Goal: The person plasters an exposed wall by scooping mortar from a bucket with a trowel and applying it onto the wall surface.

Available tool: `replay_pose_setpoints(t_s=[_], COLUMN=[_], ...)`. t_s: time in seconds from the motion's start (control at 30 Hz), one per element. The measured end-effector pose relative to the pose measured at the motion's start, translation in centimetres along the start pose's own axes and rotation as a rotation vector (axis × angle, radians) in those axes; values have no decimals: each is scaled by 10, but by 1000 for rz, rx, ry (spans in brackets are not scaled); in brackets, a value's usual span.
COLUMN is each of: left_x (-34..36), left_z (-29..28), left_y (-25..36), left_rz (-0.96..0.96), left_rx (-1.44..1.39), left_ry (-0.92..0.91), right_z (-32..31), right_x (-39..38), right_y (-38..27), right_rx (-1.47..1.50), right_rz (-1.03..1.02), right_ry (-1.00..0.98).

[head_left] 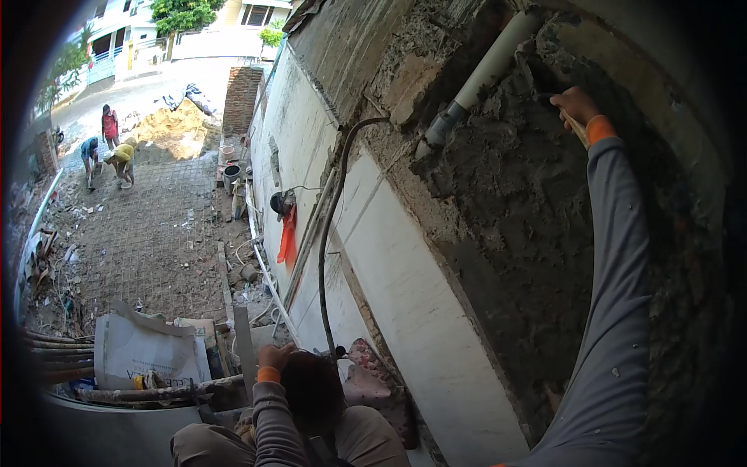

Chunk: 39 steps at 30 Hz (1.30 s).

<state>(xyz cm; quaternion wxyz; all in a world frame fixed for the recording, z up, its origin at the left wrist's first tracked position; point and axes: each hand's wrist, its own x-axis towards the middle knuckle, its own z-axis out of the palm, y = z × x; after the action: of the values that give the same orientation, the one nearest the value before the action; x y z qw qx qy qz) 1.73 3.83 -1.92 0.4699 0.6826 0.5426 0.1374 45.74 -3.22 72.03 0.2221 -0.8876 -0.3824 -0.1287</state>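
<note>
My right arm is stretched up the wall, and my right hand is closed around the pale handle of what looks like a trowel. Its dark blade, hard to tell from the mortar, lies against the wet grey mortar near a white pipe. Low down, between my knees, my left hand is closed at the edge of a dark rounded thing. Whether that is a bucket or a bowl I cannot make out. Both sleeves are grey with orange cuffs.
A black hose runs down the white wall panel. Below left lie sacks and poles. Far below, several people work on ground covered with mesh, near a sand heap.
</note>
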Motion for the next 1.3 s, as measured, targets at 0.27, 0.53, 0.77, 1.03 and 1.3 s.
replay_pose_setpoints(t_s=[0.27, 0.53, 0.77, 1.03, 1.3], left_x=[-6, -14, -12, -18, -16], left_z=[-1, -8, -1, -8, 4], left_y=[15, 22, 23, 21, 18], left_rz=[-26, -52, -3, -26, 5], left_rx=[-41, -38, -12, -17, -26], left_ry=[-56, -46, -41, -42, 34], right_z=[-47, -70, -82, -54, -70], right_x=[-12, -65, -113, -126, -40], right_y=[-10, -39, -43, -84, 19], right_rx=[-255, -677, -718, 344, -203], right_rz=[71, 24, -351, -311, -98], right_ry=[48, 223, 351, -169, 476])
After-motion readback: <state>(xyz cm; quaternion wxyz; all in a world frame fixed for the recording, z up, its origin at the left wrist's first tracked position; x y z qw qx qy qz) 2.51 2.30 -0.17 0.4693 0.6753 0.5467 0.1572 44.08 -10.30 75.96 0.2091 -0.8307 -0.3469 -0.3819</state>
